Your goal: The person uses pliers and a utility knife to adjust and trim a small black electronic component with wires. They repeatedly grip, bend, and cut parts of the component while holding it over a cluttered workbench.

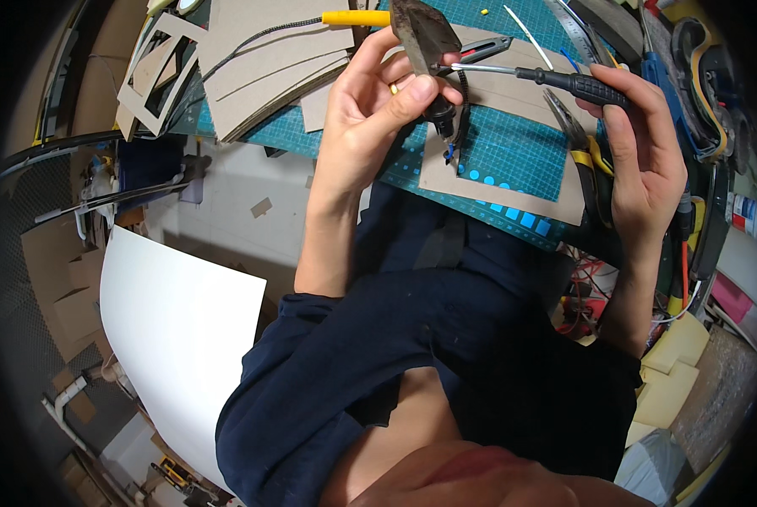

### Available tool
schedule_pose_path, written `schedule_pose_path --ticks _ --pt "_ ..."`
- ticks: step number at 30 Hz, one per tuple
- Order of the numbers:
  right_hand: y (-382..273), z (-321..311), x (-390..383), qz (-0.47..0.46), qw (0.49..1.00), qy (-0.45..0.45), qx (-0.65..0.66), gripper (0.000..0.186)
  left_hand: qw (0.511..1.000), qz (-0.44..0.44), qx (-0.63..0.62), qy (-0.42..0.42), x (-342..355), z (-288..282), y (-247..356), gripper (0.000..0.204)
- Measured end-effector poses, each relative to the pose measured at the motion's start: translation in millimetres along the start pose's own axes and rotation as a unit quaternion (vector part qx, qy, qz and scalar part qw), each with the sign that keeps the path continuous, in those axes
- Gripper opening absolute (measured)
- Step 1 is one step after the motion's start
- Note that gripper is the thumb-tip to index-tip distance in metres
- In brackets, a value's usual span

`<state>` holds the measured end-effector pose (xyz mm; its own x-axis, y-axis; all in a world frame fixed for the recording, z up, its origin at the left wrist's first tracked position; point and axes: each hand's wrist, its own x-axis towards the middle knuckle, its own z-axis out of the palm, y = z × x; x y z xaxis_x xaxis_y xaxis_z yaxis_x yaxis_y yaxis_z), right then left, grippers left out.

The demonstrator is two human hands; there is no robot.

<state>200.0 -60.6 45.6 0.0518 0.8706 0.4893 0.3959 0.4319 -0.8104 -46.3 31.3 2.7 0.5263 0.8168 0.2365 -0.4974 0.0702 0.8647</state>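
My left hand (357, 114) is closed around a dark grey, wedge-shaped metal tool (422, 38), held up above the worktop. A black cylindrical part extends from its lower end, and a blue-tipped bit shows beneath; its exact kind is unclear. In my right hand (649, 139) is a black-handled screwdriver (573, 83), gripped between thumb and fingers. Its thin shaft points left, with the tip at the side of the wedge, near my left fingertips. Behind the shaft lies a utility knife (488, 49). Pliers (571, 122) with yellow-and-black handles rest below the screwdriver.
A green cutting mat (514, 139) bears a cut grey cardboard frame (501, 193). Stacked cardboard sheets (269, 63) and a yellow handle (355, 18) with a braided cable sit at the upper left. A steel ruler (571, 32) lies far right; a large white sheet (180, 338) stands lower left.
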Motion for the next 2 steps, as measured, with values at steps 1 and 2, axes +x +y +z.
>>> schedule_pose_path --ticks 1,2 --pt "0.1 1.3 1.2 -0.01 1.0 -0.01 -0.006 0.029 1.0 -0.001 0.007 0.0 -0.1 0.0 0.6 0.052" --pt "0.0 1.4 1.2 -0.007 1.0 -0.015 -0.005 0.029 1.0 -0.002 0.015 -0.001 0.0 0.4 1.3 0.052"
